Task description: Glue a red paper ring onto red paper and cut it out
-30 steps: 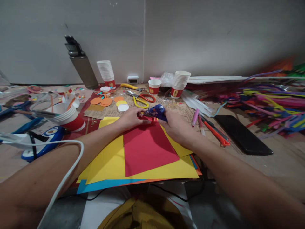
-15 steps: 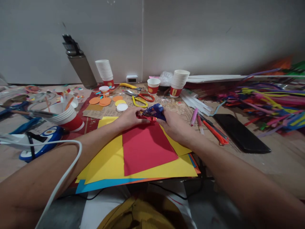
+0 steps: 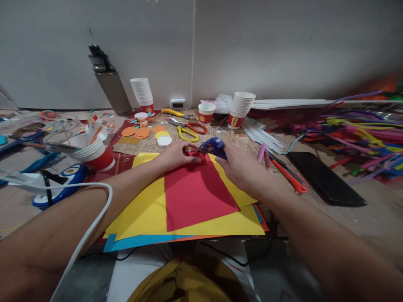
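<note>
My left hand (image 3: 179, 156) is closed at the top end of a sheet of red paper (image 3: 200, 195), thumb and fingers pinching a small red piece (image 3: 197, 156) whose shape is partly hidden. My right hand (image 3: 241, 165) is wrapped round a blue hot glue gun (image 3: 213, 147). Its narrow front end points left, close to the red piece and my left fingertips. The red sheet lies on yellow paper sheets (image 3: 141, 209), with blue paper (image 3: 141, 242) showing beneath.
Behind my hands lie scissors (image 3: 185, 127), yellow-handled pliers (image 3: 174, 113) and paper discs (image 3: 142, 133). Cup stacks (image 3: 241, 110) stand at the back. At right are a red cutter (image 3: 288, 174), a phone (image 3: 327, 178) and pipe cleaners (image 3: 371, 134). A white cable (image 3: 108, 197) crosses my left forearm.
The view has shifted slightly, so most things appear a little farther right. Both hands keep nearly the same place and hold, the glue gun still beside the red piece.
</note>
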{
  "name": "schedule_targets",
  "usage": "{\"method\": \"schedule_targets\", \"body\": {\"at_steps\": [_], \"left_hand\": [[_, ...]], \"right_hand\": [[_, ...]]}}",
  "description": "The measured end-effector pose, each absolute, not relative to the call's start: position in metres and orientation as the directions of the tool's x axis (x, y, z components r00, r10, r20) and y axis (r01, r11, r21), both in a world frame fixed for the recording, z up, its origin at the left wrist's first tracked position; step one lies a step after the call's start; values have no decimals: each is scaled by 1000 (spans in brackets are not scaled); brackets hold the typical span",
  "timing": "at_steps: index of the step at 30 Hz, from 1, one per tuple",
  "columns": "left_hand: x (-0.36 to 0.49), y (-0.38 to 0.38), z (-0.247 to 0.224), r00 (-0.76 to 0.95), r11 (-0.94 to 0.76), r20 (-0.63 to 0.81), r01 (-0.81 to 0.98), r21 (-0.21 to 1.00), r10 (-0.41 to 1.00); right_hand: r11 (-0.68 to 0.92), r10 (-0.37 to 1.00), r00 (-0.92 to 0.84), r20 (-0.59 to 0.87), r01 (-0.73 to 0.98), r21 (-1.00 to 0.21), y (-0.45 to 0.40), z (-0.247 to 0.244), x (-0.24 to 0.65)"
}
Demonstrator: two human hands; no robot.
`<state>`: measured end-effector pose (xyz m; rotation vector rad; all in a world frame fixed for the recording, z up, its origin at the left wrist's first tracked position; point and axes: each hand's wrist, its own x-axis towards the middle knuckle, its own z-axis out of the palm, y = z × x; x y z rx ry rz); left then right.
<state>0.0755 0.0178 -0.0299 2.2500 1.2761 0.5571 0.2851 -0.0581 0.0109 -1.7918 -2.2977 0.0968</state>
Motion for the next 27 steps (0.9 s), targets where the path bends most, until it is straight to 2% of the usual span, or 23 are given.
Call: {"method": "schedule_targets", "body": {"at_steps": [14, 27], "left_hand": [[77, 16, -28, 485, -458, 128, 659, 597, 865], [77, 16, -28, 479, -446, 108, 678, 584, 871]], "right_hand": [[301, 954, -283, 101, 888, -349, -60, 10, 270], [268, 963, -242, 116, 893, -362, -55, 8, 281]]}}
